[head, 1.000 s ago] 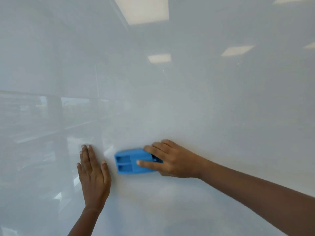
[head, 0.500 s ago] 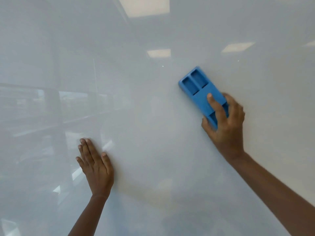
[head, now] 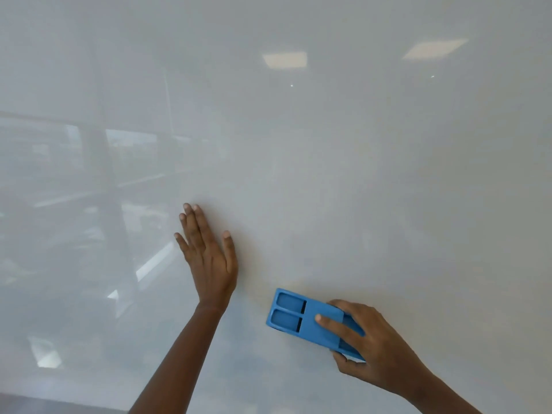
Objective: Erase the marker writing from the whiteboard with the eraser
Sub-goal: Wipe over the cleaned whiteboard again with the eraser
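A glossy whiteboard (head: 358, 174) fills almost the whole view; I see no marker writing on it, only reflections. My right hand (head: 376, 345) grips a blue rectangular eraser (head: 298, 318) and presses it flat on the board at the lower right, its free end pointing left. My left hand (head: 209, 258) rests flat on the board with fingers spread, up and to the left of the eraser, a short gap apart from it.
Ceiling lights (head: 285, 59) and window frames (head: 101, 180) are mirrored in the board's surface. The board's lower edge (head: 59, 398) shows as a darker strip at the bottom left.
My right hand swept the eraser from the lower middle up to the upper right, then back down to the lower right. My left hand stayed flat on the board.
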A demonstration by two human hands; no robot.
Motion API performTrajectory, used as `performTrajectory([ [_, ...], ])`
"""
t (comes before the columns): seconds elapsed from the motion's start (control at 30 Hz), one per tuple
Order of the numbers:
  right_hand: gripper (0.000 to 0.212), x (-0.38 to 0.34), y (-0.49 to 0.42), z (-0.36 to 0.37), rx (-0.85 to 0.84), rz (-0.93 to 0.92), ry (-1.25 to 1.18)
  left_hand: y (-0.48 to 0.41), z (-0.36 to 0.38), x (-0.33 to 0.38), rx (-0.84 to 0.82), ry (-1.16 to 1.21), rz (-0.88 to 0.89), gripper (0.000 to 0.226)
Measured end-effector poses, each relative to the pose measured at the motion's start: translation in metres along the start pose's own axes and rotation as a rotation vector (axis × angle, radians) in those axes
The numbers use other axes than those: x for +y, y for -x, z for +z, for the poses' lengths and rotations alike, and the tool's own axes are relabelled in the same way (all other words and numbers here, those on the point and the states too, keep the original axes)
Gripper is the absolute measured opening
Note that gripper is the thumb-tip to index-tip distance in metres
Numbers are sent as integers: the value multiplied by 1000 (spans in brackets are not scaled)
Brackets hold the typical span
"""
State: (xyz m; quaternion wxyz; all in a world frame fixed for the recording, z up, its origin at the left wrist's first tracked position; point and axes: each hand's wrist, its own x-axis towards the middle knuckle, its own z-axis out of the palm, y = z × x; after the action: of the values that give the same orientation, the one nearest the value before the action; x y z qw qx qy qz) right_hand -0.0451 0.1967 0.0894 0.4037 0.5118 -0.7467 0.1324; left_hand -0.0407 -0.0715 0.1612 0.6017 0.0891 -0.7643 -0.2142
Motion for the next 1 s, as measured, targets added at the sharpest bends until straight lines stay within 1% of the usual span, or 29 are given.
performTrajectory([
  [0.07,58,-8,16,6,-77,10,-54,7,0,6,-24,-12,53,58],
  [0.17,70,-18,42,20,-217,39,-113,20,1,10,-62,-24,102,59],
  [0.33,79,-28,89,53,-401,75,-152,36,2,13,-122,-4,92,58],
  [0.4,82,-31,107,67,-451,86,-143,40,2,14,-142,9,84,58],
  [0.57,70,-40,140,97,-485,89,-173,44,3,13,-152,19,79,59],
  [0.63,68,-45,147,106,-501,116,-186,43,3,11,-149,10,83,59],
  [0.77,68,-52,155,119,-480,164,-223,44,4,8,-139,-15,98,58],
  [0.9,65,-52,157,129,-432,151,-209,44,6,6,-117,-34,118,58],
  [1.0,63,-50,159,133,-431,108,-181,44,8,5,-100,-40,125,58],
])
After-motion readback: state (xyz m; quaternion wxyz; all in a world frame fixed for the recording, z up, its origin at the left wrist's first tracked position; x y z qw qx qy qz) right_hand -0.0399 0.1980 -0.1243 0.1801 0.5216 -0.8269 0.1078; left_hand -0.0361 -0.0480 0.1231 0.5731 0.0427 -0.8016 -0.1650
